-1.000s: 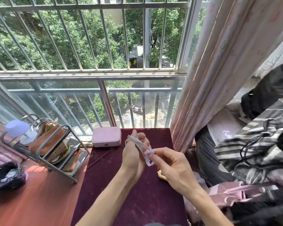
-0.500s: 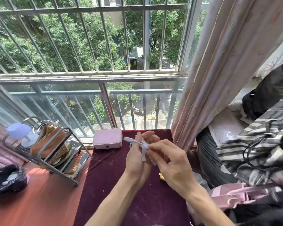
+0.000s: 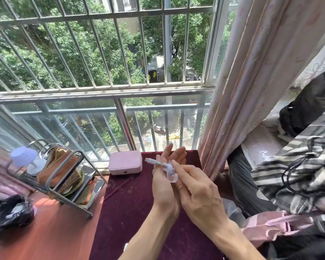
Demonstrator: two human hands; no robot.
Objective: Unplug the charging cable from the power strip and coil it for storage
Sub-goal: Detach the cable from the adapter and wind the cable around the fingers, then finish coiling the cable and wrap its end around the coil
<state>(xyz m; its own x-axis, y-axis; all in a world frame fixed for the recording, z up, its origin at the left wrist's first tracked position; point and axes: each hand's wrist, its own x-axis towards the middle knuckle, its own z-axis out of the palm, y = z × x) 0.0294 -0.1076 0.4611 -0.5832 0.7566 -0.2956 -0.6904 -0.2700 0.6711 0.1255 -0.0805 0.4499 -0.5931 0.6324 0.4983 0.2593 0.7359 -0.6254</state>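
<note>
Both hands [image 3: 180, 186] around a small white coiled cable [image 3: 168, 168].

Two hands, left [image 3: 164, 186] and right [image 3: 197, 192], shared one white cable [image 3: 166, 167]. One pink box [image 3: 125, 162] sat far on the surface [image 3: 131, 212]. Left stood one wire rack [image 3: 64, 177], one small lamp [image 3: 24, 156] and one black bag [image 3: 11, 211].

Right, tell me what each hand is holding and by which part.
The white charging cable is coiled around the left hand, its connector end sticking out to the left. The right hand pinches the cable's loose end against the coil.
</note>
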